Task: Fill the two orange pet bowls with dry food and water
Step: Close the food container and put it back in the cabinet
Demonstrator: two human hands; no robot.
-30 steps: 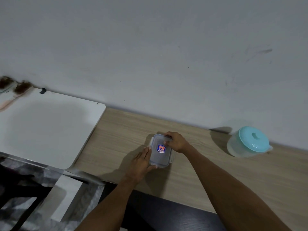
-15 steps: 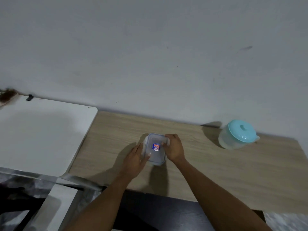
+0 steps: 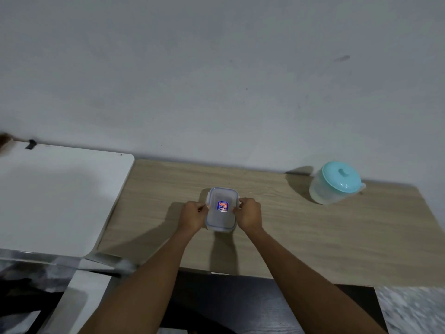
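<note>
Clear plastic with a blue seal round the lid, the container [image 3: 221,221] stands flat on the wood-grain worktop [image 3: 313,237], near the middle and a little toward the front edge. It is rectangular with rounded corners, and its long axis runs from the person straight away to the wall [image 3: 216,80], one short end facing the body and the other the wall. The lid is on top, facing up.

Both hands are on it, one at each long side. The left hand [image 3: 193,216] has its fingers curled in a narrow grip at the left side flap of the lid, and the right hand [image 3: 249,214] mirrors it at the right side flap, fingertips tucked against the lid's edge. Whether the flaps are latched or lifted cannot be told.

A small label [image 3: 222,206] sits on the lid toward the far half, red above and blue below; its writing is too small to read.

Well apart at the far right, close to the wall, stands a translucent jug [image 3: 323,191] with a turquoise lid. A white surface [image 3: 60,201] adjoins the worktop on the left.
</note>
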